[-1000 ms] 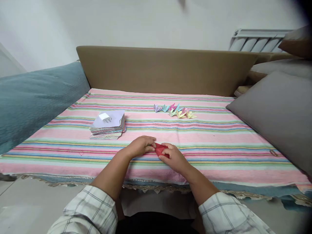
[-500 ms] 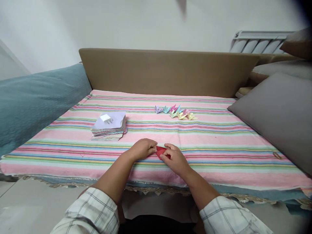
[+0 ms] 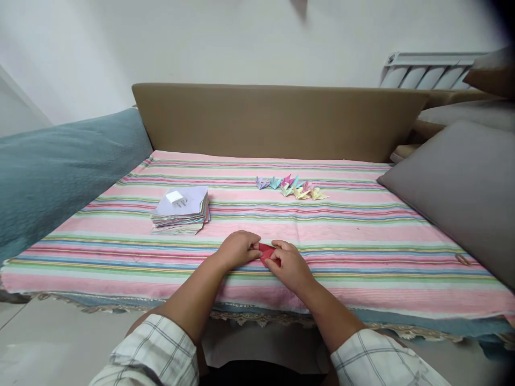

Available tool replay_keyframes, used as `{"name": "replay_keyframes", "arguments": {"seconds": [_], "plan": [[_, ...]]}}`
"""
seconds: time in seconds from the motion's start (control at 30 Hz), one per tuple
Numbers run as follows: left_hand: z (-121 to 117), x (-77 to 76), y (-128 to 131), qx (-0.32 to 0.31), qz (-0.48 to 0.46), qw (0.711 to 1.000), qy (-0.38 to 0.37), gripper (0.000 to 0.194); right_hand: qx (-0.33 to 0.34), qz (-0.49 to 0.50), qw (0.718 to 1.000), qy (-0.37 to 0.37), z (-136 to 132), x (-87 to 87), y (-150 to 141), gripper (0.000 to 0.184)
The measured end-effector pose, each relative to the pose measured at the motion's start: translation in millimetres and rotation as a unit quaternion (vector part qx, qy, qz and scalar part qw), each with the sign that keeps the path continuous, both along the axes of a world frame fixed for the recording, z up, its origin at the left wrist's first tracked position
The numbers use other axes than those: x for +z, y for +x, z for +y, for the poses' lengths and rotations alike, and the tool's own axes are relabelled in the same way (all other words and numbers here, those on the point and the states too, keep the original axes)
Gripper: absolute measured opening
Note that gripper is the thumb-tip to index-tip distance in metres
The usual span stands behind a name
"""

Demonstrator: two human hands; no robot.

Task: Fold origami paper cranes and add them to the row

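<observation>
A small folded piece of red paper [image 3: 266, 252] lies between my two hands, low over the striped cloth near the front edge. My left hand [image 3: 240, 250] pinches its left end between thumb and fingers. On the other end, my right hand [image 3: 290, 264] grips with the thumb below and the fingers along the top. Parts of the paper are covered by my fingertips. Beyond my hands, several folded paper cranes [image 3: 301, 192] in purple, blue, pink, green and yellow sit in a cluster. To the left stands a stack of square paper sheets [image 3: 183, 220].
A white plug adapter [image 3: 176, 198] rests on the paper stack. The striped cloth [image 3: 341, 230] covers the sofa seat. A grey cushion [image 3: 462, 187] leans at the right, a blue-covered armrest [image 3: 72, 166] at the left. Near the cushion lies a small brown loop [image 3: 462, 259].
Both hands stay on the red paper. My left thumb has shifted slightly to the right along it. The whole view has moved a little.
</observation>
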State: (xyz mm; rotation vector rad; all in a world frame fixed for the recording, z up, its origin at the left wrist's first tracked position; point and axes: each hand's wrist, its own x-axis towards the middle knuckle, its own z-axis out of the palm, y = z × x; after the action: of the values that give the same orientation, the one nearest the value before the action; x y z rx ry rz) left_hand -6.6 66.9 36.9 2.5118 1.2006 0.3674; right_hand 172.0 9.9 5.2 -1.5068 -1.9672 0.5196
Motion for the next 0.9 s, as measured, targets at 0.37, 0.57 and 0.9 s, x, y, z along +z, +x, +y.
{"name": "replay_keyframes", "arguments": {"seconds": [0.37,0.57,0.9], "plan": [[-4,-0.7,-1,0.082,-0.109,0.989,-0.064,0.025,-0.003,-0.034,0.997,0.063,0,-1.7,-3,0.019],[-3,-1.7,4,0.110,-0.092,0.989,-0.040,0.018,-0.004,-0.053,0.995,0.080,-2,-2.1,-4,0.016],[-4,1.8,11,0.121,-0.022,0.992,0.002,0.008,-0.006,-0.160,0.979,0.125,-5,0.6,-9,0.025]]}}
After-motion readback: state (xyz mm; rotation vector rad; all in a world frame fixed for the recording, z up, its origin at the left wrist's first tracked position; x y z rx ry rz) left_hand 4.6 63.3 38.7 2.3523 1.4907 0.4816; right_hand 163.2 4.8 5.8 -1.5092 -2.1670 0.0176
